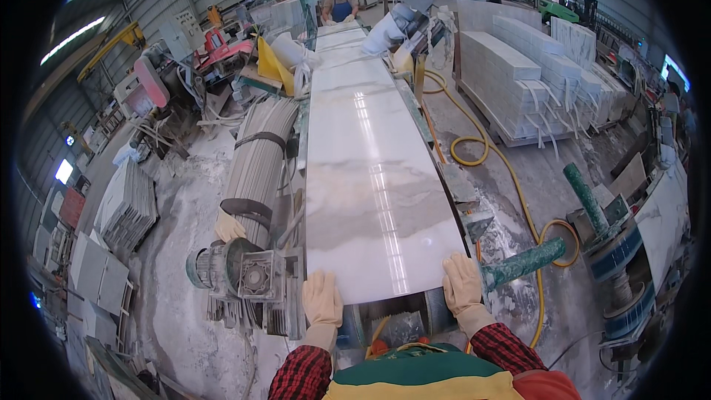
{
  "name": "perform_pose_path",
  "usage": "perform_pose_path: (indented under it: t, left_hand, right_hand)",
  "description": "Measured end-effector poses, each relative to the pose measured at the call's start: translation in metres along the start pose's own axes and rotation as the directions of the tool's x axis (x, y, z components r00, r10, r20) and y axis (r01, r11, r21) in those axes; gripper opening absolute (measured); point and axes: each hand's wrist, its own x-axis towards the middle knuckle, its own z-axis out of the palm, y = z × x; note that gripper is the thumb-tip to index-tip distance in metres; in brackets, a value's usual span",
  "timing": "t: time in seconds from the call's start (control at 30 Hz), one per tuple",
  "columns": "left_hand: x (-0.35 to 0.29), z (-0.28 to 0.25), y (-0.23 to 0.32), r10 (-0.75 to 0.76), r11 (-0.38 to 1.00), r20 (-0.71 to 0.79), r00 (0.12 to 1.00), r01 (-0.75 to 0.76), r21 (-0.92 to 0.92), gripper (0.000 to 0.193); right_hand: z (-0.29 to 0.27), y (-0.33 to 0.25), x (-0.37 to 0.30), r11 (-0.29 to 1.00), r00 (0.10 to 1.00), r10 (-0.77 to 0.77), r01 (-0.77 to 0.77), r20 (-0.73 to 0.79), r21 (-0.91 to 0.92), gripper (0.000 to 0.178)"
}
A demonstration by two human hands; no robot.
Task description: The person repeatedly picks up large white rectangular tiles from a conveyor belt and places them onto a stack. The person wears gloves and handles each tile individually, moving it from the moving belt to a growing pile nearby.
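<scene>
A long polished white slab with grey veins [370, 170] lies on a conveyor line running away from me. My left hand [322, 298], in a pale work glove, rests on the slab's near left corner. At the near right corner, my gloved right hand [462, 284] grips the slab's edge. Both forearms wear red checked sleeves. At the far end of the line stands another person [341, 1] in a blue apron.
A grey motor and gearbox [235, 270] sit left of the slab's end. A green roller handle [522, 263] and a yellow hose [511, 178] lie to the right. Pallets of stacked white tiles [518, 78] stand at the right, tile stacks [126, 207] at the left.
</scene>
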Motion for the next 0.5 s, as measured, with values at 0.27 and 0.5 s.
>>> perform_pose_path:
  t: [0.27,0.5]
  left_hand:
    - [-0.004,-0.002,0.001,-0.008,1.000,0.022,1.000,0.008,-0.011,0.034]
    - [-0.003,-0.005,-0.018,0.095,0.993,0.122,0.988,-0.086,-0.083,0.046]
  right_hand:
    - [-0.001,0.001,-0.006,1.000,1.000,-0.010,0.010,0.003,-0.011,0.032]
    - [-0.009,0.005,0.000,0.986,0.919,0.141,-0.165,0.367,0.035,0.045]
